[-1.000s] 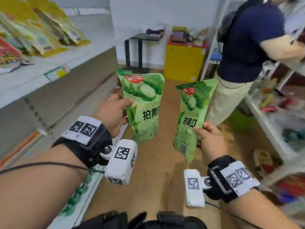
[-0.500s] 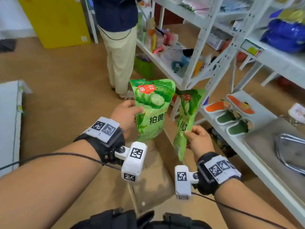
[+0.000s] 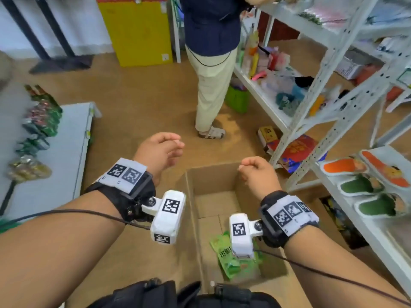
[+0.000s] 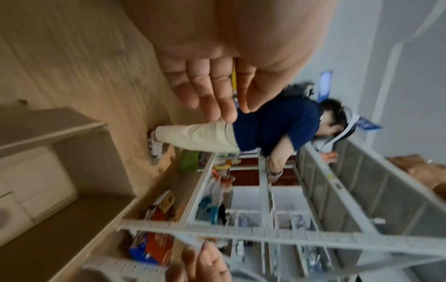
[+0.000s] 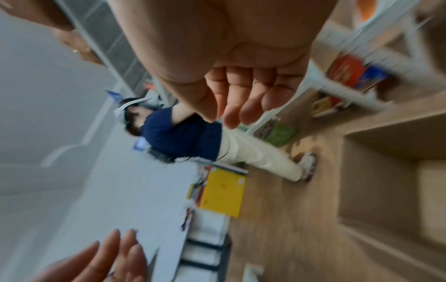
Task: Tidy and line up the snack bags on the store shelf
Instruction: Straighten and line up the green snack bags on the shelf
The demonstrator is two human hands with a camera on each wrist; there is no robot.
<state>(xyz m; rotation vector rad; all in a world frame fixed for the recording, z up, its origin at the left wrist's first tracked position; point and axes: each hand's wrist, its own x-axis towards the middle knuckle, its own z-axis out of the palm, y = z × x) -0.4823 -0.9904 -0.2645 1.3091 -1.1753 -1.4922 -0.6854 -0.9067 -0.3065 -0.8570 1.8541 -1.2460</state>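
Two green cucumber snack bags (image 3: 233,261) lie at the bottom of an open cardboard box (image 3: 213,181) on the floor, partly hidden by my right wrist camera. My left hand (image 3: 171,150) hovers above the box's far left corner, fingers loosely curled, holding nothing. My right hand (image 3: 249,167) hangs over the box's far right edge, also loosely curled and empty. In the wrist views the left hand (image 4: 217,95) and the right hand (image 5: 239,103) show relaxed fingers with nothing in them.
A low white shelf (image 3: 66,152) at the left carries several snack bags (image 3: 40,121). A white metal rack (image 3: 333,96) with goods stands at the right. A person in a dark top and beige trousers (image 3: 211,85) stands ahead beside a yellow cabinet (image 3: 138,30).
Each hand held a green cucumber bag upright before. Both bags now lie in the cardboard box and both hands are empty. My view has tilted down towards the box.
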